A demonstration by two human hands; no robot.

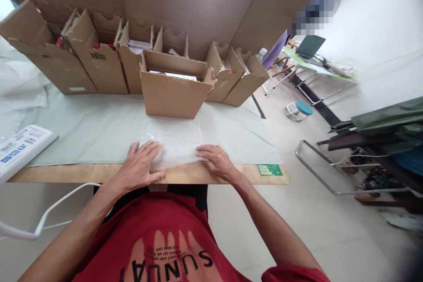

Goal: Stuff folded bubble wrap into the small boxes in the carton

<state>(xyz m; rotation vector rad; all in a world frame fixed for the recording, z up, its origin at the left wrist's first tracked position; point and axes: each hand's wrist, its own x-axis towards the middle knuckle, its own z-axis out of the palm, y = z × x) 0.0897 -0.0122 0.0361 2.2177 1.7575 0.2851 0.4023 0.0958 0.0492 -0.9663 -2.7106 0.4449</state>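
A clear bubble-wrap sheet (175, 139) lies flat on the pale green mat near the table's front edge. My left hand (142, 165) rests on its near left corner, fingers stretched out flat. My right hand (216, 161) presses the near right corner, fingers also spread flat. Neither hand grips anything. Just beyond the sheet stands an open cardboard box (173, 92) with something white inside.
A row of open cardboard bins (99, 59) with small goods stands behind, backed by a tall cardboard wall (185, 0). A white printed packet (20, 147) lies at the left. A green label (270, 169) marks the table's right corner. Another person (280, 44) stands at the back right, near stools and racks.
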